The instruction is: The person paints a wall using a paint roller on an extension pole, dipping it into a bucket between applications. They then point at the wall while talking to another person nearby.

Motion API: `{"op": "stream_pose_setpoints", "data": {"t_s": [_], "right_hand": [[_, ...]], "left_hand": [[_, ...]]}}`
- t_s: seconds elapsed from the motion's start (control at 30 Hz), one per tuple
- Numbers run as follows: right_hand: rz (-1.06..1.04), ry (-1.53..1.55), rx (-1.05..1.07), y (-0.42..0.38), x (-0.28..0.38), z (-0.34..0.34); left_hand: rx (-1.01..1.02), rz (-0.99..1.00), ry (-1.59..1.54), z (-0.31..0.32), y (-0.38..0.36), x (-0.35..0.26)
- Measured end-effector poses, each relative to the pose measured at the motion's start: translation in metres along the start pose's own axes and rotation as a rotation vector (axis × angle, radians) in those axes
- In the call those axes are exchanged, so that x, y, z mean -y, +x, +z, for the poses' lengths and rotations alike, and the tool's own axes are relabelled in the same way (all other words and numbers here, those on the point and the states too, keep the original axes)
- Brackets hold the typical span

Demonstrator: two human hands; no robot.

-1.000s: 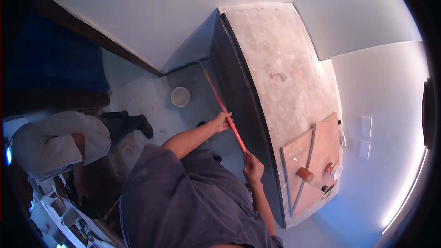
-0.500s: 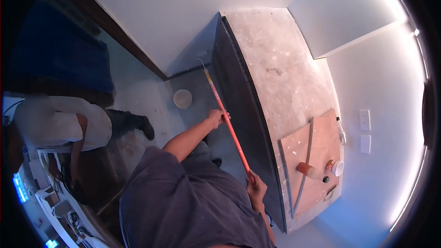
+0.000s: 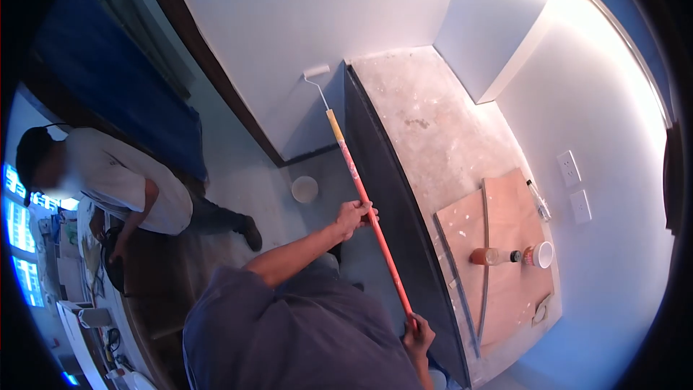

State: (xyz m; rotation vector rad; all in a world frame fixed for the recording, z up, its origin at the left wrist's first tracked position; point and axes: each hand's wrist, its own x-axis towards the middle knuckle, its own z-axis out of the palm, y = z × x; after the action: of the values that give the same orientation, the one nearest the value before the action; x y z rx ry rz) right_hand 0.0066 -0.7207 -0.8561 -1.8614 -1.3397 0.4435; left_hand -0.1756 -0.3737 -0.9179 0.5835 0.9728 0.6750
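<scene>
A long red pole (image 3: 380, 239) with a yellow upper end runs diagonally through the middle of the view. My left hand (image 3: 354, 218) is closed around its middle part. Lower down, near the pole's bottom end, my right hand (image 3: 419, 335) grips it. A white paint roller (image 3: 316, 71) on a bent wire frame tops the pole, at the white wall (image 3: 267, 36); whether it touches the wall is hard to tell. Beneath the wall, a white bucket (image 3: 304, 189) stands on the floor.
A dusty counter (image 3: 411, 101) with a dark side lies right of the pole. Boards (image 3: 505, 245), a bottle (image 3: 494, 256) and a cup (image 3: 538, 254) are on it. A co-worker (image 3: 137, 180) in a light shirt leans over a cluttered bench at the left.
The roller now shows clearly against the white wall, higher up. The view has shifted, and the co-worker's head has come into sight.
</scene>
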Motion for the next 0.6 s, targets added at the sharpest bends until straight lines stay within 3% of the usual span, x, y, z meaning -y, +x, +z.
{"op": "stream_pose_setpoints", "data": {"t_s": [0.2,0.4,0.5,0.6], "right_hand": [[-0.044,0.17,-0.108,-0.018,-0.023,0.014],[-0.111,0.298,-0.123,0.004,-0.005,0.022],[-0.205,0.24,-0.12,0.021,0.005,0.023],[-0.43,0.159,-0.245,0.044,0.024,0.023]], "left_hand": [[0.015,0.177,0.063,0.031,-0.046,-0.036],[0.055,0.383,0.083,0.054,-0.076,-0.098],[0.089,0.474,0.086,0.065,-0.087,-0.133],[0.118,0.553,0.133,0.074,-0.096,-0.169]]}}
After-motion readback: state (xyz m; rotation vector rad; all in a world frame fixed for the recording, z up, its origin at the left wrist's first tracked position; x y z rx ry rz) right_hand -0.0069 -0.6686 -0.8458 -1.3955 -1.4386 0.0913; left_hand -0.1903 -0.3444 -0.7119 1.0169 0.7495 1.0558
